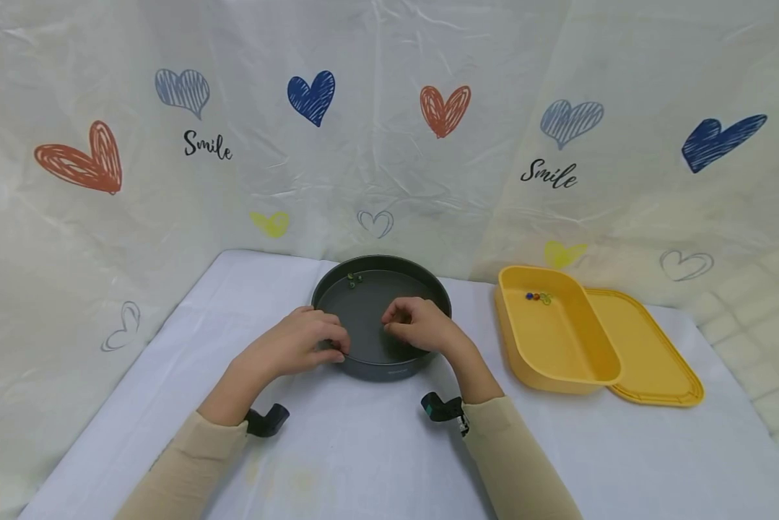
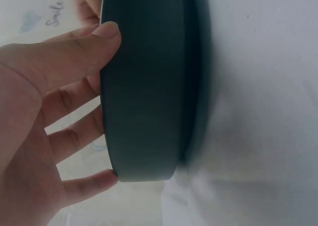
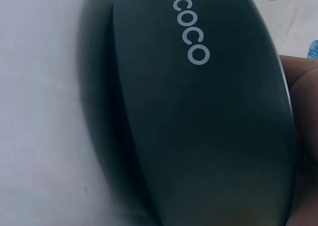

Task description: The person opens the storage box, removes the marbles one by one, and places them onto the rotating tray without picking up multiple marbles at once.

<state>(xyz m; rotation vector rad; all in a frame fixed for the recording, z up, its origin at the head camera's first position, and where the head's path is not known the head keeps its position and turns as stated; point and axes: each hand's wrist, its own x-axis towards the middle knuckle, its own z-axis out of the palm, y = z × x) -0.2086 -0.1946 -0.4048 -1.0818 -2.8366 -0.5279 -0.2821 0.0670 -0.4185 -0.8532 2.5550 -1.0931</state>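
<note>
A dark round pan (image 1: 363, 325) stands on the white-covered table. My left hand (image 1: 301, 339) holds its near-left rim; in the left wrist view the thumb (image 2: 107, 35) presses the outer wall and the other fingers reach over the edge. Inside the pan is my right hand (image 1: 421, 323), fingers curled and thumb close to the index finger. Whether something small sits between those fingertips cannot be made out, and the pan's wall (image 3: 208, 126) hides them in the right wrist view. A few small greenish marbles (image 1: 354, 280) lie at the pan's far left.
To the right is a yellow rectangular container (image 1: 558, 339) holding several small marbles (image 1: 538, 297), blue, reddish and yellow-green, near its far end. Its yellow lid (image 1: 655, 354) lies partly beneath it. Behind the table hangs a white sheet (image 1: 376, 159) printed with hearts.
</note>
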